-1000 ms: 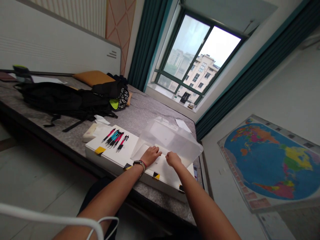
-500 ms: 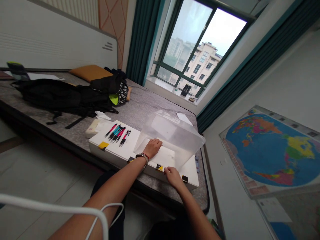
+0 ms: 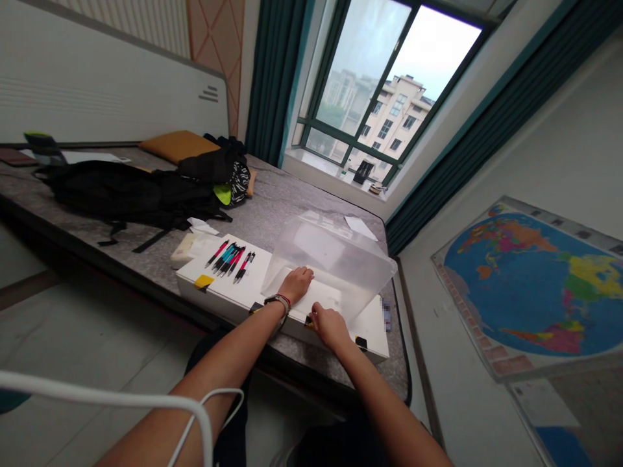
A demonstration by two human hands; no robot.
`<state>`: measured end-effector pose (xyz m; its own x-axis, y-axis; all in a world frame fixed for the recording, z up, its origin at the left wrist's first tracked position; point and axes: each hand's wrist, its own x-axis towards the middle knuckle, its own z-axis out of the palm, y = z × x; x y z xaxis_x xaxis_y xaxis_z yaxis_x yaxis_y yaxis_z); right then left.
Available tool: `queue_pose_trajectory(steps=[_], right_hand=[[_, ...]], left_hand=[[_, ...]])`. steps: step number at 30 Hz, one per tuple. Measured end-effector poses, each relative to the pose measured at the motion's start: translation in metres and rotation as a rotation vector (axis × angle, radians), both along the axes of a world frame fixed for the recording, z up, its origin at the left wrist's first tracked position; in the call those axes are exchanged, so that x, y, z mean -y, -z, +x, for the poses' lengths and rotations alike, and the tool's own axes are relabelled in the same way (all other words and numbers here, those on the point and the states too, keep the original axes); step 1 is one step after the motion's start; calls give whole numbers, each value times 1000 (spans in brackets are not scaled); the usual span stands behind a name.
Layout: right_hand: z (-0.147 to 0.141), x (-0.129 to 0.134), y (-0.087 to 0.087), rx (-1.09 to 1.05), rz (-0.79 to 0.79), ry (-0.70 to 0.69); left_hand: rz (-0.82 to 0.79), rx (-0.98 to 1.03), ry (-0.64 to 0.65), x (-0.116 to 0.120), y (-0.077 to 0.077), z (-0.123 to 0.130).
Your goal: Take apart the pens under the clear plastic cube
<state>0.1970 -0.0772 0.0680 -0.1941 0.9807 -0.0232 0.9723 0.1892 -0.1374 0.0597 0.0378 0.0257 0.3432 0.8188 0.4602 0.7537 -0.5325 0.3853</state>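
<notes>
My left hand [image 3: 296, 283], with a watch and a red band on its wrist, is at the opening of a clear plastic box [image 3: 363, 263]. Its fingers curl downward, and whatever lies under them is hidden. Close by on the right, my right hand [image 3: 329, 324] has thumb and fingers drawn together near the front edge of a white carton [image 3: 228, 292]; anything in that pinch is too small to make out. The plastic box stands tilted on the carton. Left of it, several pens [image 3: 228, 259] with red, teal and black barrels lie in a row on the carton top.
The carton rests on a grey mattress [image 3: 287, 188]. A tissue pack [image 3: 183, 250] lies beside its left end. Farther left are a black backpack [image 3: 121, 194] and a mustard cushion [image 3: 180, 146]. A white cable [image 3: 121, 401] crosses the lower left foreground.
My right hand has moved up and left, nearer my left hand, over the carton's front edge. My left hand stays almost in place. The pens and box look unmoved.
</notes>
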Motion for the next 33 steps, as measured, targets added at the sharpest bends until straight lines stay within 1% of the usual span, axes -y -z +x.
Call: queue_pose_trajectory(steps=[3,9,14,18,21,24,26,29,31,33], right_hand=[[3,-2,-1,55,-53,-47],[-1,-1,-8,185,-131,-74],[-10,-2,-8,214,-148,-87],[-11,-7,-9,203,-170,-89],[-7,-24,-15,155,-148,-41],[-2,-53,-25,129,-125,74],[1,-76,-29,135,-150,151],[5,-101,-28,182,-192,271],[9,-110,-24,225,-193,301],[12,-114,-20,259,-193,300]], left_hand=[[-2,0,3,0,1,0],[-7,8,-11,-1,2,0],[7,6,-3,-2,2,0],[18,13,-18,-2,4,0],[12,31,-22,-3,5,0],[0,34,-22,-4,6,0],[-2,24,-19,-5,6,-1],[5,8,-6,-5,6,-2],[9,6,1,-5,6,-3],[10,7,6,-5,7,-4]])
